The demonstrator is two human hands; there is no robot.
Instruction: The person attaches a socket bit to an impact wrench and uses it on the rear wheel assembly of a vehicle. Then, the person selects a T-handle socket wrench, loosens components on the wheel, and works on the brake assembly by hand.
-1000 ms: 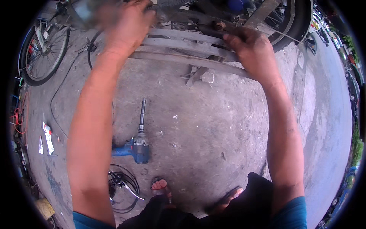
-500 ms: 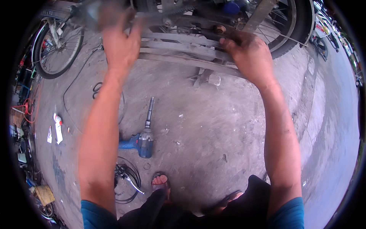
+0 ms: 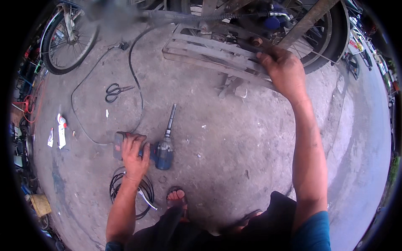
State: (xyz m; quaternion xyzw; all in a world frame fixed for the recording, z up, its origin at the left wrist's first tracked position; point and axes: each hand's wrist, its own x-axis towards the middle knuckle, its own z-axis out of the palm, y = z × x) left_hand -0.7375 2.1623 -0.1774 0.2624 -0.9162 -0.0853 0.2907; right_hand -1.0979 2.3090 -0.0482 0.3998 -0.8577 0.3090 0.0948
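Note:
On the concrete lies a blue cordless impact wrench (image 3: 164, 158), its long socket pointing away from me. My left hand (image 3: 135, 158) has come down over its handle and battery end, fingers curled round it. Farther off, my right hand (image 3: 285, 73) is at the right end of a grey slatted metal frame (image 3: 197, 49) on a wheeled vehicle. Its thumb and fingers are closed there, and what they pinch is hidden beneath them. A rusty nut (image 3: 256, 41) shows just beyond that thumb.
Black-handled scissors (image 3: 112, 93) and a dark cable (image 3: 130, 54) lie at the left. A coil of black cable with a silver lever (image 3: 147, 201) sits under my left forearm. A bicycle wheel (image 3: 50, 54) stands far left; a spoked wheel (image 3: 322, 39) is beyond my right hand.
My left hand has left the far side of the metal frame and dropped down to the impact wrench. My right hand stays at the frame's right end. The view has shifted slightly.

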